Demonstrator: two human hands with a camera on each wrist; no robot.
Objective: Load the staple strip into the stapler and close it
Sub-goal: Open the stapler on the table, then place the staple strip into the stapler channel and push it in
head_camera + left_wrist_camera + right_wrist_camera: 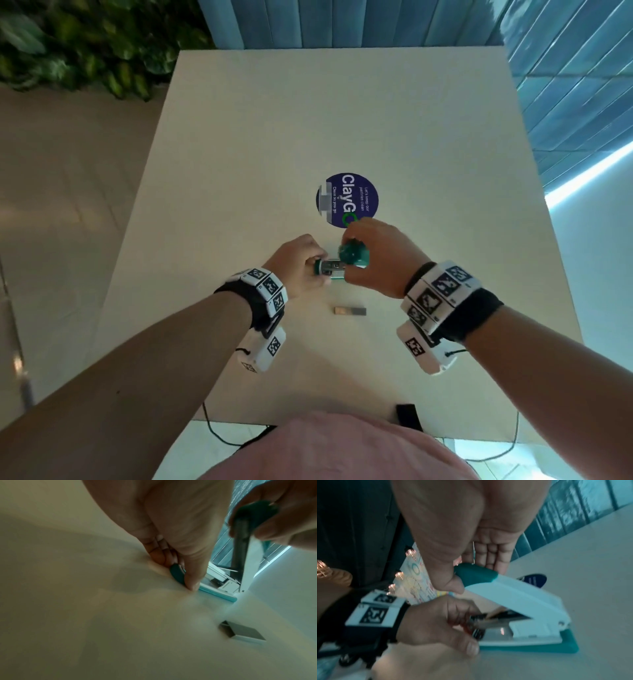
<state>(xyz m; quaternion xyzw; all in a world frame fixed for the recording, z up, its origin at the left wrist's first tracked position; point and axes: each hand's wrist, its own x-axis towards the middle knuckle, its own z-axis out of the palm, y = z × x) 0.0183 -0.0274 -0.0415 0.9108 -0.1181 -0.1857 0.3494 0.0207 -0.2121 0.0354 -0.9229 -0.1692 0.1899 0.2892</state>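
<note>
A white and teal stapler (pixel 334 268) (pixel 522 615) lies on the cream table (pixel 376 120) with its top arm swung up. My left hand (pixel 301 263) (pixel 180 568) (pixel 447 626) pinches the front end of its base and holds it down. My right hand (pixel 373 255) (pixel 471 572) (pixel 274 513) grips the teal tip of the raised arm (pixel 476 574) between thumb and fingers. The metal staple channel (pixel 494 628) shows between base and arm. A silver staple strip (pixel 350 311) (pixel 243 632) lies loose on the table, nearer to me than the stapler.
A round blue sticker (pixel 347 200) is on the table just beyond the hands. A small black object (pixel 409 416) sits at the near table edge, with cables hanging there. Green plants stand at the far left and a blue panelled wall behind.
</note>
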